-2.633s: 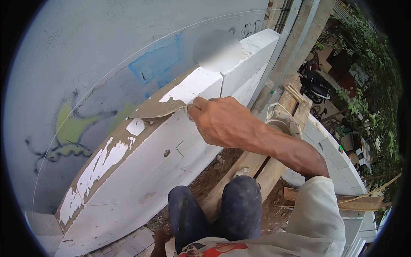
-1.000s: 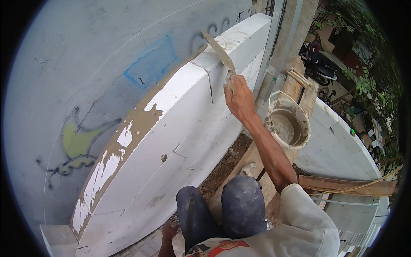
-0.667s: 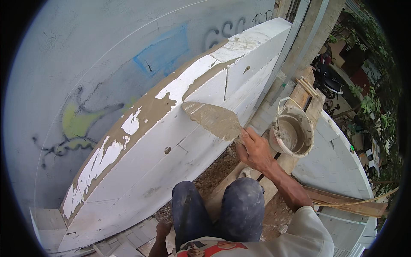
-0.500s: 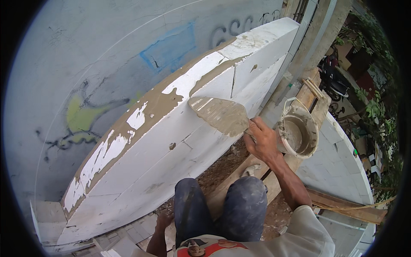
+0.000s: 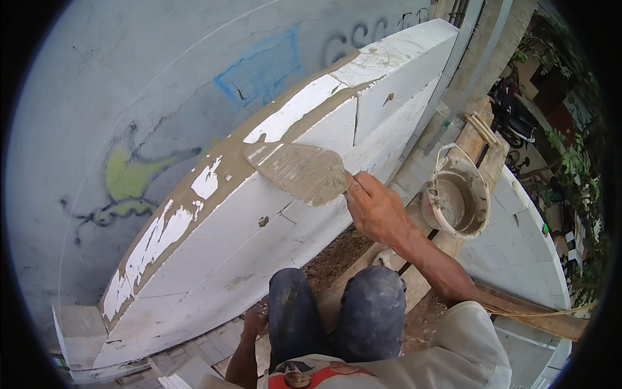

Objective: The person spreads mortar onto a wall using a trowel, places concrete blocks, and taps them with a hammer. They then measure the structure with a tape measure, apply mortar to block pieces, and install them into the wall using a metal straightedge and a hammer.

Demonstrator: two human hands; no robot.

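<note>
Grey wall (image 5: 175, 58), marked with paint, forms the left and far background. Directly to its right stands the block wall (image 5: 214, 259), white, its long axis running from near left to far right. Its top face carries mortar (image 5: 234, 162), spread unevenly, with white patches exposed. At the near edge, the left hand (image 5: 254, 322) hangs beside the left knee (image 5: 289, 293); its fingers are too indistinct to tell whether they hold anything. The trowel (image 5: 304, 172) lies at mid-scene, its blade coated with mortar. Governing relation: the blade extends left and slightly far from the right hand (image 5: 376, 207), with its long axis crossing that of the block wall. The blade tip overlaps the mortar at the near edge of the top face and appears to touch it; the rest of the blade projects right, past the edge. Of the two hands, the right is nearer to the trowel and grips it, fingers closed around the handle at the blade's right end. The blade therefore lies wholly left of the grip. To the right of the right hand, the bucket (image 5: 433, 212) stands on planks (image 5: 446, 245), with mortar inside. Farther right are a second wall (image 5: 518, 240), a motorcycle (image 5: 515, 120) and plants (image 5: 573, 152).
</note>
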